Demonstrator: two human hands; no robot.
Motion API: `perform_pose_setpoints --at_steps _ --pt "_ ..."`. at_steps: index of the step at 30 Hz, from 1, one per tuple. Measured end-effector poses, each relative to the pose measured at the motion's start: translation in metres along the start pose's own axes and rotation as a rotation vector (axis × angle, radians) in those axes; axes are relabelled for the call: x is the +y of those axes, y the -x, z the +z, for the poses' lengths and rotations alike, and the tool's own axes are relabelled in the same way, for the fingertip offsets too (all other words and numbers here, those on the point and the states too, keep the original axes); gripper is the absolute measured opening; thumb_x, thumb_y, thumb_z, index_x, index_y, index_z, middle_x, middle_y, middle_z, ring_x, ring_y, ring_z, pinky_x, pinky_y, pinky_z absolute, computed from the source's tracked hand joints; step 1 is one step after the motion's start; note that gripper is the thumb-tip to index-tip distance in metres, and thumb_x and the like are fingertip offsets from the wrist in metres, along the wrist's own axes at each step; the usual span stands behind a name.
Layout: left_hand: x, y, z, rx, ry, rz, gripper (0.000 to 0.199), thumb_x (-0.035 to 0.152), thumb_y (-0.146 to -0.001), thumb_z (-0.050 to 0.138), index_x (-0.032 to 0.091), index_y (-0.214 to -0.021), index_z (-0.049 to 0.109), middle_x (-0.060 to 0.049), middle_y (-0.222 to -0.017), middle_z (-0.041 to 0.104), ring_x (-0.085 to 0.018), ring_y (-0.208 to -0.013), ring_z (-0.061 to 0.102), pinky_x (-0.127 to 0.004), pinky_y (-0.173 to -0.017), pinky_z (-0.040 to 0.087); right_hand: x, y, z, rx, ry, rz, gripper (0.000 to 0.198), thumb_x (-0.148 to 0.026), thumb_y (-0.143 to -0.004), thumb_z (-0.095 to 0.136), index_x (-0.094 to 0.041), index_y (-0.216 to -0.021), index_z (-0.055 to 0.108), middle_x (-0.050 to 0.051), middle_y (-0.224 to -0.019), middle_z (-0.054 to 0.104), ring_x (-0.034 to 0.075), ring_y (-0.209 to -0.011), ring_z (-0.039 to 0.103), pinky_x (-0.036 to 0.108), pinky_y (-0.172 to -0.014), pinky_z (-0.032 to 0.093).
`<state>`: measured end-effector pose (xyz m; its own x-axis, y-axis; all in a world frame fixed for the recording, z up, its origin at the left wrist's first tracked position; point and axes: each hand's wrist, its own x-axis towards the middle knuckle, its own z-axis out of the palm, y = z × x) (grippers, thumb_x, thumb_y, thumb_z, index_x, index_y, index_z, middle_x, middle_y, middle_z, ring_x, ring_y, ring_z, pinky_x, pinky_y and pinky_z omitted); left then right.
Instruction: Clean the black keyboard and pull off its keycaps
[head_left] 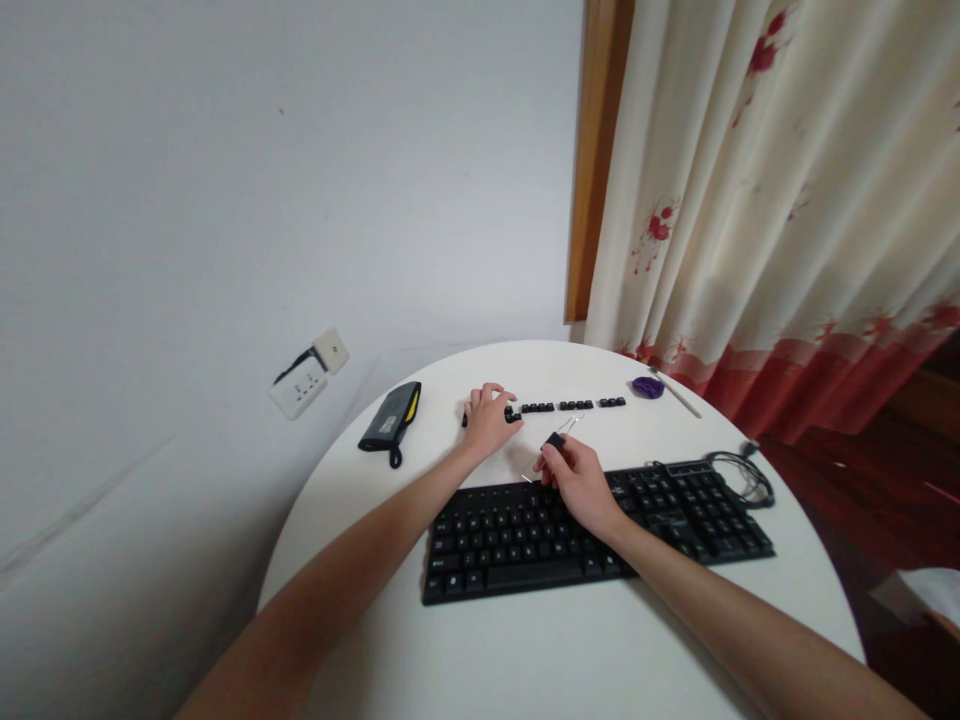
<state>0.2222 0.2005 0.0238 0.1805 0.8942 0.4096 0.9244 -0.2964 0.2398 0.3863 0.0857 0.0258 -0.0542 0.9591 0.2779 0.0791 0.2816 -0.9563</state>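
Observation:
My left hand (pixel 487 418) is at the left part of a row of loose black keycaps, with its thumb and index finger closed around a keycap (pixel 512 412). Its palm hides part of the row. In my right hand (pixel 576 478) is a keycap puller with a black handle (pixel 555 440), its wire loops (pixel 574 421) pointing away toward the row. This hand is above the top edge of a black keyboard (pixel 536 575) and covers some of its keys. Further right along the row lie more keycaps (pixel 576 405), in small groups.
A dark grey pouch (pixel 391 418) with a yellow patch lies at the left of the round white table (pixel 390 650). To the right are a purple crumpled item (pixel 648 387), a pale stick-like tool (pixel 677 393) and the coiled cable (pixel 750 485). Wall and curtain (pixel 705 250) stand behind.

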Motion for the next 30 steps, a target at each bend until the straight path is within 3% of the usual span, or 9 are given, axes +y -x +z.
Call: perform_pose_setpoints --at_steps 9,15,22,30 --pt "0.001 0.001 -0.003 -0.016 0.02 -0.032 0.039 0.036 -0.072 0.075 0.029 -0.109 0.064 -0.006 -0.127 0.047 -0.03 -0.115 0.041 -0.041 -0.092 0.035 0.002 0.0 0.0 0.004 -0.004 -0.004 0.035 -0.048 -0.091 0.05 -0.018 -0.075 0.06 0.001 -0.062 0.061 0.015 -0.054 0.056 0.026 -0.054 0.044" --pt "0.0 0.007 -0.026 0.006 0.122 -0.06 0.031 0.034 -0.083 0.065 0.027 -0.113 0.063 -0.006 -0.122 0.057 -0.028 -0.113 0.047 -0.042 -0.092 0.039 -0.002 0.0 -0.001 0.029 0.0 -0.02 0.034 -0.047 -0.091 0.05 -0.019 -0.073 0.058 0.0 -0.059 0.057 0.015 -0.054 0.054 0.027 -0.055 0.043" --pt "0.016 0.049 -0.062 -0.243 0.385 0.142 0.019 0.019 -0.087 0.054 0.02 -0.099 0.068 -0.005 -0.103 0.069 -0.018 -0.094 0.061 -0.03 -0.087 0.046 -0.01 0.001 -0.013 -0.005 0.098 -0.087 0.026 -0.04 -0.091 0.052 -0.019 -0.076 0.055 0.0 -0.066 0.059 0.015 -0.06 0.055 0.026 -0.059 0.043" --pt "0.026 0.091 -0.077 -0.441 0.5 0.158 0.02 0.021 -0.087 0.052 0.022 -0.087 0.072 0.0 -0.088 0.072 -0.016 -0.079 0.063 -0.026 -0.074 0.048 -0.009 0.003 -0.016 -0.127 0.259 -0.151 0.024 -0.033 -0.092 0.049 -0.02 -0.073 0.053 -0.001 -0.066 0.058 0.015 -0.063 0.054 0.027 -0.062 0.04"
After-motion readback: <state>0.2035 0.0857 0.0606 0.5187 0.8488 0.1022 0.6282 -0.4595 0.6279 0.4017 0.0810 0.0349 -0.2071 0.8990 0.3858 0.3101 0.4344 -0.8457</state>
